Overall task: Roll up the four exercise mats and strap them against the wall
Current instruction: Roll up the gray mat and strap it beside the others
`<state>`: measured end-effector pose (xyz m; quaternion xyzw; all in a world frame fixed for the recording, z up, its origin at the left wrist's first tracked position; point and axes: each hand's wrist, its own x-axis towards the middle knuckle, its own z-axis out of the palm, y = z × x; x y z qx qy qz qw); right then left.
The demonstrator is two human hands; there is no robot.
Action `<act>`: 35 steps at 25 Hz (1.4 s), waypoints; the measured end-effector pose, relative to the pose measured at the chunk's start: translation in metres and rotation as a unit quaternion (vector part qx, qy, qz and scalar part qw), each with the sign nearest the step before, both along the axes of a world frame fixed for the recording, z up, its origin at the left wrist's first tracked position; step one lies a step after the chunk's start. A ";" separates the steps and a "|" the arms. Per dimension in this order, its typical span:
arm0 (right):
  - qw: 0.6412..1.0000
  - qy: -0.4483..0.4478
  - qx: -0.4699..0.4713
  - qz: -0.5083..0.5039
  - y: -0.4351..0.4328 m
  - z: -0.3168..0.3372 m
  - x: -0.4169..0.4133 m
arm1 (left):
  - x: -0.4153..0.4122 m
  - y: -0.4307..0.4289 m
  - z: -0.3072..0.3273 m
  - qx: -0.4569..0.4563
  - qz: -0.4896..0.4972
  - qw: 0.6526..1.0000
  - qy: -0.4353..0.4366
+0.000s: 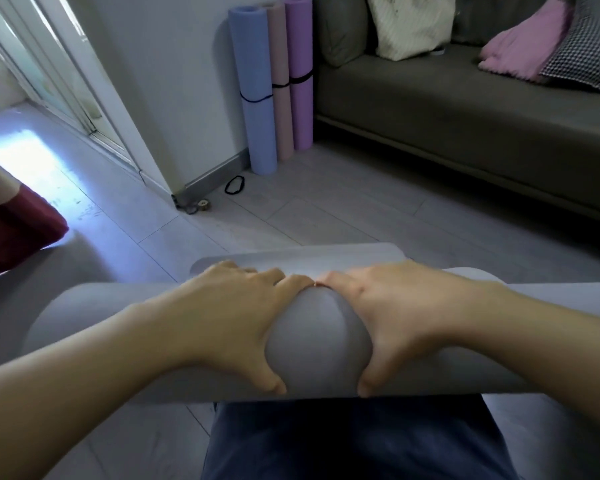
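Observation:
A grey exercise mat point(317, 341) lies across the floor in front of me as a thick roll, with a short flat tail point(302, 258) left beyond it. My left hand point(236, 313) and my right hand point(395, 313) grip the roll side by side at its middle, fingers over the top and thumbs on the near side. Three rolled mats stand upright against the wall: a blue mat point(255, 88), a pink mat point(280, 81) and a purple mat point(300, 71), each with a black strap around it. A loose black strap point(234, 184) lies on the floor near the wall's corner.
A dark grey sofa point(465, 109) with cushions and a pink blanket point(523, 39) fills the right side. A glass door point(49, 64) runs along the left. A dark red cushion point(11, 230) sits at the left edge. Small round objects point(198, 206) lie by the skirting.

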<state>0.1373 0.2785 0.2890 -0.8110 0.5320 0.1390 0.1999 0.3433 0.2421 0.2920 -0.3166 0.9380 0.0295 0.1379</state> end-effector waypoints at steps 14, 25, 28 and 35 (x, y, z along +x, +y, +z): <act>0.998 0.006 -0.069 0.001 0.017 -0.024 -0.005 | -0.024 -0.094 -0.024 0.487 0.144 0.857 -0.085; 0.996 -0.073 0.015 -0.044 -0.042 -0.029 -0.013 | -0.005 -0.012 -0.041 -0.013 0.059 0.998 0.027; 0.993 -0.084 0.071 -0.051 -0.058 -0.018 -0.012 | -0.009 -0.013 -0.052 -0.078 0.059 0.995 0.036; 0.969 -0.088 0.226 -0.050 -0.054 -0.013 -0.017 | -0.013 -0.012 -0.019 0.053 0.033 0.998 0.033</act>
